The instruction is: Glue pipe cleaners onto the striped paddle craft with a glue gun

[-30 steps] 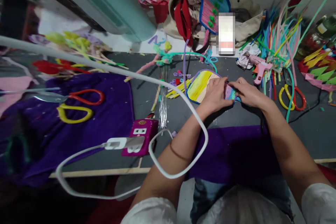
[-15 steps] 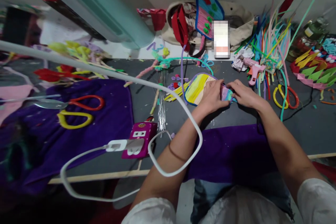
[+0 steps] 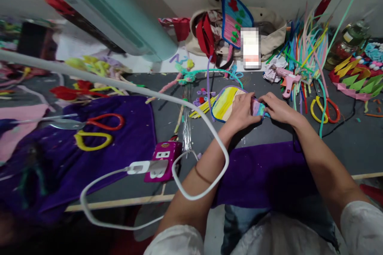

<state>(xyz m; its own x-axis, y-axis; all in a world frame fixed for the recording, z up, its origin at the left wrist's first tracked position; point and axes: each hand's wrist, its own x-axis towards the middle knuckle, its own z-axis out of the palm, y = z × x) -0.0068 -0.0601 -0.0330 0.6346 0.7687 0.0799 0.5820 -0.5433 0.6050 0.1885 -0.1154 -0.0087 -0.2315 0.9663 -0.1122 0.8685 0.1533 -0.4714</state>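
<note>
A flat pipe-cleaner craft piece (image 3: 224, 102) lies on the dark table, with yellow and cream stripes and a blue and purple edge. My left hand (image 3: 241, 110) is closed over its middle, the thumb pointing right along the near side. At the piece's narrower purple and turquoise end, my right hand (image 3: 277, 107) pinches the edge, fingertips close to the left hand. The fingers hide part of the striped surface. Just left of the piece are yellow pipe cleaners (image 3: 201, 110) and small purple coils (image 3: 201, 97).
A white cable (image 3: 220, 135) loops over my left forearm from a magenta power socket (image 3: 163, 149). To the right lie a pink glue gun (image 3: 289, 81) and scissors (image 3: 332, 110). More scissors (image 3: 106, 121) rest on purple cloth (image 3: 134, 139). A phone (image 3: 250, 50) leans against a beige bag (image 3: 273, 34).
The view has shifted slightly, so the table items on the left appear further right and lower. Both hands keep almost the same hold on the craft piece.
</note>
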